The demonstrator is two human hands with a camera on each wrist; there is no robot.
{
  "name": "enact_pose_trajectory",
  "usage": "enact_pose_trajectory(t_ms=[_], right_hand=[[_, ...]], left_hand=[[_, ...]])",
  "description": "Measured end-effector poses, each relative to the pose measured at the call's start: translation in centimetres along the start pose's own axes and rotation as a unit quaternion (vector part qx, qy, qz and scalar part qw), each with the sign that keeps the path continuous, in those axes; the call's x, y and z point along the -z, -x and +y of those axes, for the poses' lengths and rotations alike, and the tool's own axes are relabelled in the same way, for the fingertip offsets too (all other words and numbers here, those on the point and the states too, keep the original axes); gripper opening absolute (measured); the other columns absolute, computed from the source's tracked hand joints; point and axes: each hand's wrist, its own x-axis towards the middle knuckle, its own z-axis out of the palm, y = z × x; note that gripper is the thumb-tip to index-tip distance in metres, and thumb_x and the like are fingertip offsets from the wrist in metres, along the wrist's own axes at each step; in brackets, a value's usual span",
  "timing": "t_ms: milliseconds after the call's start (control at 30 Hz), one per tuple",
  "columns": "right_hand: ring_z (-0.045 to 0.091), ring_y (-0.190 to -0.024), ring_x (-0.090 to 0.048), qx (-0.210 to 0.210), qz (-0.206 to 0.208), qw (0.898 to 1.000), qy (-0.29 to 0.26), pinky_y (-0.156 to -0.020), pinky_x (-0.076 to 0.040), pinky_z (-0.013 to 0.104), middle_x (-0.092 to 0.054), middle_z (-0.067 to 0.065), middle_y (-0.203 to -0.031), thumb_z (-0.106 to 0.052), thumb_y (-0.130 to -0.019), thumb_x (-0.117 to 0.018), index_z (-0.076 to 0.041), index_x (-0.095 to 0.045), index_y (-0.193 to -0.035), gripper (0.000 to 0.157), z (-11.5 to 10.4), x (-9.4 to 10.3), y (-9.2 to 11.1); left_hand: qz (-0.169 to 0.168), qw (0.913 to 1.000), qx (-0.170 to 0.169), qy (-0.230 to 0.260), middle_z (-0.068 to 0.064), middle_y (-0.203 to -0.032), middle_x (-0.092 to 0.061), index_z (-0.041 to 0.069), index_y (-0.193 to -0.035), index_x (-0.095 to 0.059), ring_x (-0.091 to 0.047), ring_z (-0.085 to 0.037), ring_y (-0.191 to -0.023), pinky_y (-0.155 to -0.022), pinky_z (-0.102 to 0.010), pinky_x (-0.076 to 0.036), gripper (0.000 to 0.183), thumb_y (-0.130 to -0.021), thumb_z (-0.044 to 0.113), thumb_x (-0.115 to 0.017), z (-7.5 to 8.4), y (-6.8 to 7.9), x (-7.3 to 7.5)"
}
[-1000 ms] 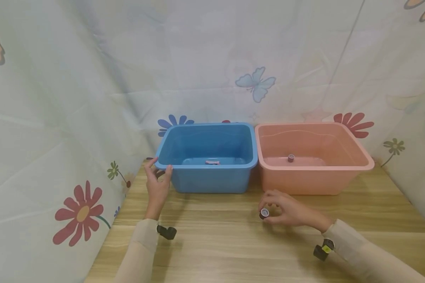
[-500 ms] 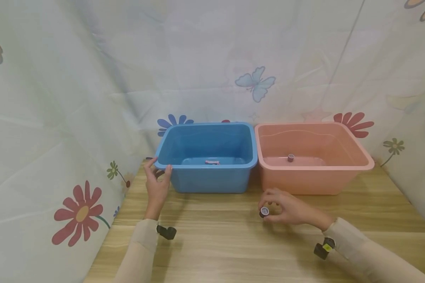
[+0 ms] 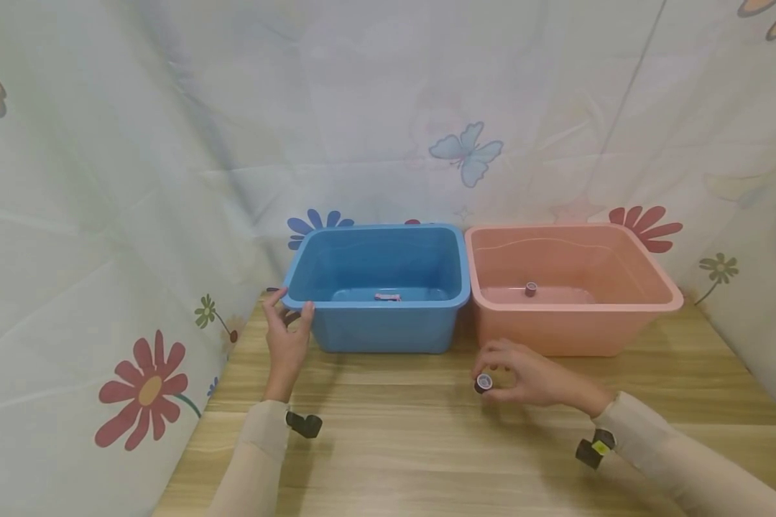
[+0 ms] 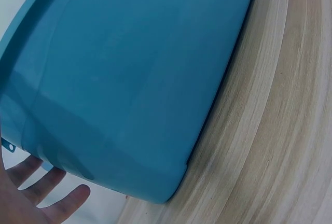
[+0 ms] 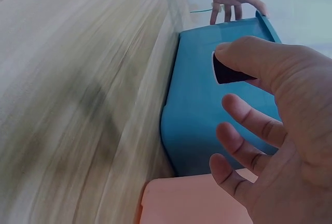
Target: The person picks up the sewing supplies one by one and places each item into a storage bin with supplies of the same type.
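Note:
My right hand [image 3: 524, 373] pinches a small dark cylinder [image 3: 483, 383] with a pale round end between thumb and index finger, in front of the pink plastic tub [image 3: 556, 332]. Its other fingers spread loosely in the right wrist view, where the cylinder [image 5: 228, 72] shows its dark side. My left hand [image 3: 287, 348] holds the front left corner of the blue plastic tub [image 3: 384, 329], thumb at the front rim and fingers round the left side. Inside the blue tub lies a small pink and white strip [image 3: 388, 296]. A similar small dark cylinder [image 3: 531, 289] stands in the pink tub.
Both tubs stand side by side at the back of the wooden table [image 3: 388, 438], their rims nearly touching. Behind them hangs a pale curtain [image 3: 362, 122] printed with flowers and butterflies; it also runs along both sides. Each wrist carries a black camera.
My right hand has moved slightly away from me toward the pink tub, the cylinder still pinched in it. The left hand and both tubs have stayed in place.

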Motion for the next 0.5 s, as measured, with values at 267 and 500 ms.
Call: enact_pose_trajectory(t_ms=[267,500], right_hand=[[0.013,-0.105,-0.058,-0.003,-0.003,1.000,0.012,-0.093,-0.053,0.039,-0.062,-0.016,-0.111,-0.018,-0.086,-0.086,-0.034,-0.070,-0.110,0.033,-0.2,0.7,-0.3],[0.015,-0.106,-0.059,0.006,-0.006,1.000,0.020,-0.093,-0.052,0.041,-0.062,-0.015,-0.111,-0.018,-0.085,-0.085,-0.034,-0.069,-0.111,0.034,-0.3,1.4,-0.5]], left_hand=[[0.007,1.0000,-0.005,-0.003,-0.027,-0.143,-0.053,0.007,-0.153,-0.032,-0.059,-0.041,-0.120,-0.076,-0.022,-0.050,0.065,-0.102,0.029,-0.065,0.0,-0.1,0.0],[0.003,1.0000,-0.001,-0.002,-0.028,-0.143,-0.052,0.007,-0.153,-0.031,-0.059,-0.040,-0.121,-0.077,-0.021,-0.050,0.064,-0.102,0.029,-0.065,0.0,0.0,0.1]])
